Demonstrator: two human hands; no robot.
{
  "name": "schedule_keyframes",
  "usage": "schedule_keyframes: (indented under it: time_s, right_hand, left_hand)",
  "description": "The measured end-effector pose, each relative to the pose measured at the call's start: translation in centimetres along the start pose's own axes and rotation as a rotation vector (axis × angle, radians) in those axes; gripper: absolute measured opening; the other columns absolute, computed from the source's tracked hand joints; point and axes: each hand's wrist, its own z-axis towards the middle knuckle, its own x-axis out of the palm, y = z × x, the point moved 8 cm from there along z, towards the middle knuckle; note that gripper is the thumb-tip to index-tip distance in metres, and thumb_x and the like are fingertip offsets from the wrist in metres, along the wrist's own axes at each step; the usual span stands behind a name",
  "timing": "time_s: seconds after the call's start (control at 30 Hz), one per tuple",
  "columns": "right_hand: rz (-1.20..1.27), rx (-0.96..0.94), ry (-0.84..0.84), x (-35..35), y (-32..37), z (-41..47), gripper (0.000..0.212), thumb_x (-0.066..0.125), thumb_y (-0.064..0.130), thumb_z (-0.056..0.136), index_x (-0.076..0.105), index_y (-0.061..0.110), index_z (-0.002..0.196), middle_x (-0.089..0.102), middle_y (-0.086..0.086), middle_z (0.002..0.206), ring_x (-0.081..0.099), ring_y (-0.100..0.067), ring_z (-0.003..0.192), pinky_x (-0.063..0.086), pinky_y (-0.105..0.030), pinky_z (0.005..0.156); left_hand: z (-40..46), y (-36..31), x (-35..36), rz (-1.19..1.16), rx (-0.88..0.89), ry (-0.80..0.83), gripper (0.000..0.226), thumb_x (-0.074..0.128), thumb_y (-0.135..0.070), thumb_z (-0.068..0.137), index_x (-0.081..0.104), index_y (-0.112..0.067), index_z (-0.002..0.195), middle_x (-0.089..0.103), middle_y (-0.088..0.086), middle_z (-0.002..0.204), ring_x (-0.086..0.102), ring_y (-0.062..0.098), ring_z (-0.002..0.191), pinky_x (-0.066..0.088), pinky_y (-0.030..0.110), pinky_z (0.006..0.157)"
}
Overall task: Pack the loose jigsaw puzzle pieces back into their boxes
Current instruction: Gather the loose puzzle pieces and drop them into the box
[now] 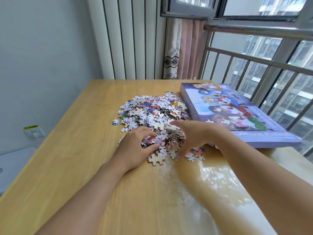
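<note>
A heap of loose jigsaw pieces lies on the wooden table, colourful faces and pale backs mixed. A purple puzzle box with a cartoon picture lies closed and flat to the right of the heap. My left hand sits on the near left side of the heap, fingers and thumb curled round a clump of pieces. My right hand cups the near right side, fingers spread over the pieces and thumb tip down on the table. One large pale piece lies just below my left hand.
A few stray pieces lie left of the heap. A window with a metal railing runs along the table's right side. A curtain hangs behind. A wall socket sits low at the left.
</note>
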Motion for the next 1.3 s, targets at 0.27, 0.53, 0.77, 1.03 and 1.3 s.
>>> schedule_keyframes:
  time_s: [0.27, 0.53, 0.77, 1.03, 1.3]
  right_hand:
    - [0.492, 0.152, -0.171, -0.1, 0.1, 0.5, 0.072, 0.092, 0.024, 0.068, 0.060, 0.012, 0.130, 0.063, -0.008, 0.104, 0.063, -0.021, 0.075, 0.062, -0.034, 0.066]
    - [0.968, 0.243, -0.150, 0.5, -0.3, 1.0, 0.011, 0.071, 0.005, 0.086, 0.062, 0.000, 0.089, 0.051, -0.013, 0.094, 0.055, -0.027, 0.080, 0.063, -0.048, 0.065]
    - [0.822, 0.247, -0.114, 0.1, -0.3, 0.6, 0.037, 0.082, 0.009, 0.082, 0.057, -0.001, 0.108, 0.060, -0.015, 0.102, 0.065, -0.034, 0.092, 0.062, -0.049, 0.060]
    - [0.807, 0.256, -0.183, -0.7, -0.2, 1.0, 0.025, 0.085, 0.004, 0.076, 0.065, 0.003, 0.091, 0.063, -0.014, 0.088, 0.062, -0.026, 0.082, 0.053, -0.033, 0.055]
    - [1.458, 0.259, -0.319, 0.5, -3.3, 0.8, 0.051, 0.084, -0.009, 0.070, 0.060, 0.003, 0.112, 0.068, -0.018, 0.110, 0.074, -0.028, 0.077, 0.062, -0.038, 0.065]
  left_hand:
    - [0.0, -0.3, 0.1, -0.007, 0.004, -0.001, 0.033, 0.074, -0.049, 0.083, 0.070, -0.034, 0.112, 0.062, -0.020, 0.117, 0.057, 0.004, 0.111, 0.049, 0.034, 0.096]
    - [0.1, -1.2, 0.4, 0.023, 0.057, 0.023, 0.030, 0.070, -0.036, 0.090, 0.069, -0.030, 0.119, 0.062, -0.016, 0.120, 0.055, 0.006, 0.113, 0.046, 0.032, 0.099]
    - [0.1, -1.5, 0.4, 0.028, 0.076, 0.024, 0.033, 0.071, -0.038, 0.089, 0.069, -0.027, 0.121, 0.062, -0.016, 0.120, 0.055, 0.006, 0.113, 0.045, 0.030, 0.099]
    - [-0.2, -1.4, 0.1, 0.020, 0.061, 0.004, 0.037, 0.070, -0.043, 0.089, 0.067, -0.029, 0.123, 0.061, -0.014, 0.126, 0.053, 0.005, 0.119, 0.042, 0.027, 0.102]
    - [-0.4, -2.1, -1.2, -0.033, 0.081, -0.113, 0.027, 0.072, -0.040, 0.089, 0.070, -0.028, 0.113, 0.064, -0.015, 0.113, 0.059, 0.003, 0.108, 0.048, 0.027, 0.097]
